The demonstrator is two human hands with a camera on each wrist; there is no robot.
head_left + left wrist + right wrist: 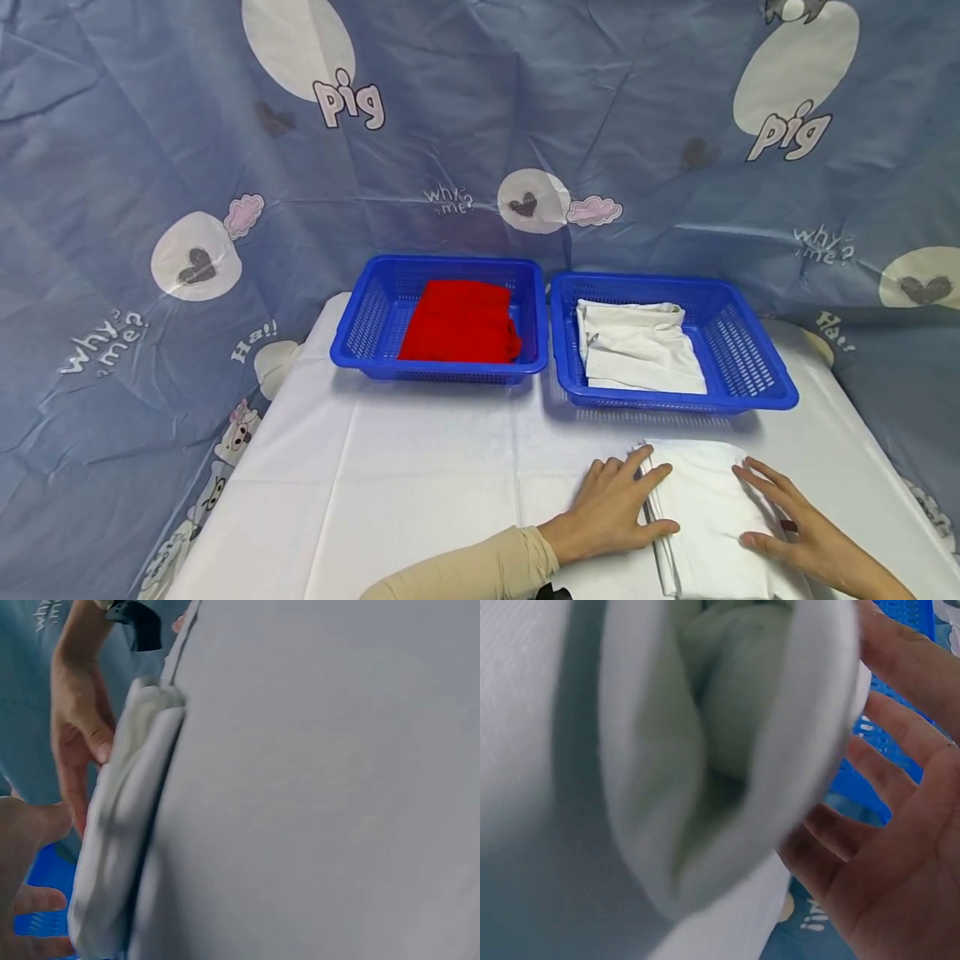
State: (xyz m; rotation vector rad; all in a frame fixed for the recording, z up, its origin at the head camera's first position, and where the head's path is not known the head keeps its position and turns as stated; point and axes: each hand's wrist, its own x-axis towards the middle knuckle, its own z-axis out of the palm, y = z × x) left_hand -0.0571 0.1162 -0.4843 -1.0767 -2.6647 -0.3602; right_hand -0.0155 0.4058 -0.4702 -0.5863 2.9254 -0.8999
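A folded white cloth (705,508) lies on the table at the lower right of the head view, its layers stacked along the left edge. My left hand (611,508) rests at that left edge, with thumb and fingers spread onto the top. On the opposite side, my right hand (802,525) touches the right edge with its fingers loosely extended. In the left wrist view the folded cloth (127,817) appears edge-on between both hands. The right wrist view shows the rounded fold of the cloth (727,765) beside the spread fingers (900,724).
Beyond the hands stand two blue plastic baskets. The left basket (352,354) holds folded red cloth (461,321); the right basket (780,392) holds folded white fabric (641,350). A white sheet covers the table (420,467), and a printed blue-grey curtain (450,125) hangs behind.
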